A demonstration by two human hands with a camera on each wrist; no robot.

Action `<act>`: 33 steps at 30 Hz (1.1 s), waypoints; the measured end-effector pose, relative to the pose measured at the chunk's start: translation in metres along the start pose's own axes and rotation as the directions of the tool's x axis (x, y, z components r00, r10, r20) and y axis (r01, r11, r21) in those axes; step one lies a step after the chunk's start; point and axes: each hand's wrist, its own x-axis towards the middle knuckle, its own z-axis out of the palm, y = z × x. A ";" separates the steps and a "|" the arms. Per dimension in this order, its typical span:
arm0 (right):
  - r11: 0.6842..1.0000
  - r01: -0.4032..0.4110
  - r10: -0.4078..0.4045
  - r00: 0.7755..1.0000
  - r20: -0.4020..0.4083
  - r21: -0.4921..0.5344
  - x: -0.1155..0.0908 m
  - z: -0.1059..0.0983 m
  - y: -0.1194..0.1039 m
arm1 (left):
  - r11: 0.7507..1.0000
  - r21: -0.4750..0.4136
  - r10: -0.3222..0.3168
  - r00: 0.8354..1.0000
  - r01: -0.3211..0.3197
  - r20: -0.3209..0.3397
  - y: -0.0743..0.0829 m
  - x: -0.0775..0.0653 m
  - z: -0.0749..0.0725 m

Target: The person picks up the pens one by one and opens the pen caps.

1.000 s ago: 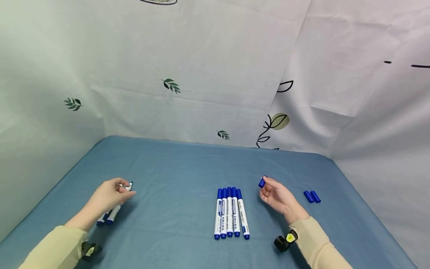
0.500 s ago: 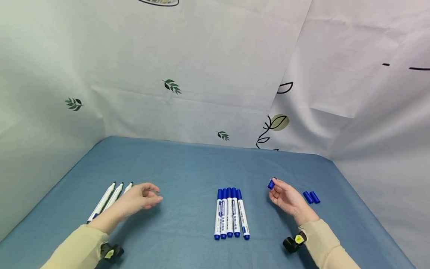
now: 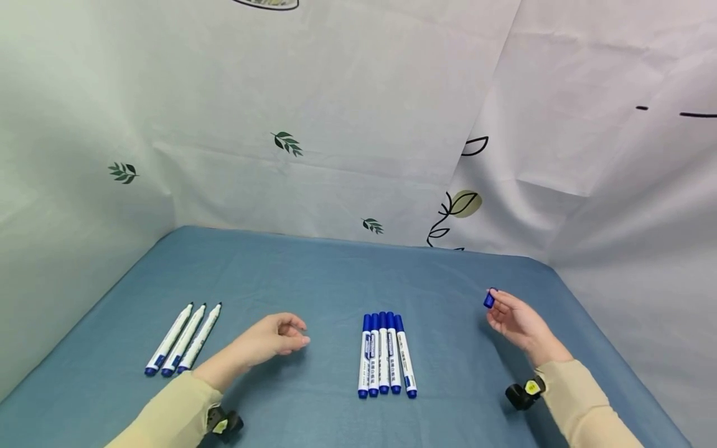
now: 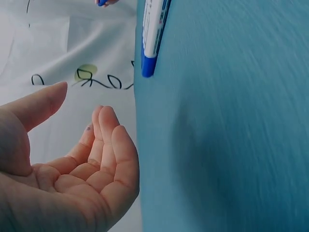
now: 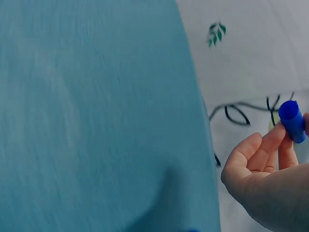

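A blue cloth-covered table (image 3: 313,274) is closed in by pale fabric (image 3: 364,93) behind its far edge and along its left and right sides. Just above the table's far edge, the fabric bears a small leaf sprig (image 3: 372,226) and, further right, a line-drawn plant (image 3: 448,211) with an olive oval (image 3: 466,203). A second sprig (image 3: 287,144) is higher above that edge; a third sprig (image 3: 122,173) lies beyond the table's far left corner.

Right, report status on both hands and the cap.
Left hand empty. Right hand pinching blue cap, aloft. Five capped markers lie between the hands.
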 end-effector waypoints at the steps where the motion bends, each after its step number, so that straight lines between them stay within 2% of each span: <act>1: 1.000 0.004 -0.004 1.000 -0.002 -0.011 0.000 -0.004 -0.003 | 1.000 -0.005 0.009 1.000 -0.009 0.006 0.001 0.001 0.002; 6: 0.993 0.025 -0.031 0.998 -0.053 -0.115 -0.003 -0.023 -0.014 | 0.999 -0.015 0.034 0.999 -0.033 0.029 0.001 0.003 0.009; 8: 0.981 0.019 -0.039 0.994 -0.100 -0.194 -0.004 -0.031 -0.017 | 0.999 -0.015 0.029 0.999 -0.029 0.033 0.001 0.004 0.012; 10: 0.954 -0.001 -0.047 0.987 -0.153 -0.298 -0.004 -0.040 -0.018 | 1.000 -0.014 0.021 0.999 -0.020 0.036 0.001 0.005 0.015; 12: 0.905 -0.043 -0.051 0.977 -0.207 -0.423 -0.003 -0.048 -0.018 | 1.000 -0.012 0.020 0.999 -0.019 0.037 0.000 0.005 0.017; 14: 0.830 -0.084 -0.068 0.966 -0.248 -0.552 -0.003 -0.056 -0.018 | 1.000 -0.012 0.024 0.999 -0.023 0.037 0.000 0.006 0.019; 16: 0.742 -0.121 -0.090 0.957 -0.277 -0.659 -0.003 -0.064 -0.018 | 0.999 -0.014 0.029 0.999 -0.029 0.040 -0.001 0.006 0.021; 18: 0.656 -0.150 -0.109 0.951 -0.290 -0.739 -0.004 -0.071 -0.019 | 0.999 -0.019 0.032 0.999 -0.031 0.043 -0.001 0.007 0.022; 19: 0.629 -0.161 -0.116 0.948 -0.296 -0.760 -0.004 -0.074 -0.019 | 0.999 -0.020 0.030 0.999 -0.029 0.043 -0.002 0.007 0.023; 21: 0.598 -0.178 -0.110 0.948 -0.299 -0.781 -0.006 -0.081 -0.019 | 0.999 -0.023 0.024 0.999 -0.023 0.043 -0.001 0.007 0.024; 26: 0.570 -0.207 -0.067 0.953 -0.296 -0.795 -0.009 -0.091 -0.020 | 1.000 -0.026 0.011 0.999 -0.010 0.041 0.001 0.006 0.026; 33: 0.483 -0.244 -0.055 0.950 -0.308 -0.841 -0.008 -0.097 -0.021 | 0.999 -0.036 0.004 0.999 -0.003 0.042 0.003 0.006 0.027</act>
